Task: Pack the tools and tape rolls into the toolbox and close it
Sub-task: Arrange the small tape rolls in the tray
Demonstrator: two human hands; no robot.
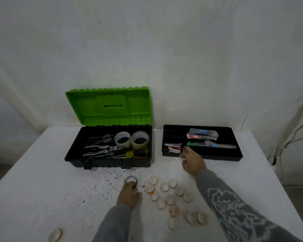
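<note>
The toolbox (110, 162) sits open toward the back of the white worktop (42, 175), its green lid (108, 105) standing up against the wall behind. Inside the black base lie scissors (105, 139), a pair of pliers (103, 150), a yellow-handled screwdriver (136, 152) along the front, and two large clear tape rolls (122, 139) side by side at the back right. Just to the right of the box, apart from it, rests the black lift-out tray (217, 157) with a few utility knives (202, 135) and some small metal pieces I can't make out. The person's left hand (129, 193) reaches forward with its fingers curled over a small dark tape roll (131, 180) on the worktop in front of the box. The right hand (191, 162) is at the tray's front left corner, fingers bent, something small and pale at the tips; whether it grips it I cannot tell. Between the sleeves a scatter of small pale tape rolls (168, 195) lies loose, and one more roll (56, 234) sits alone at the near left edge.
</note>
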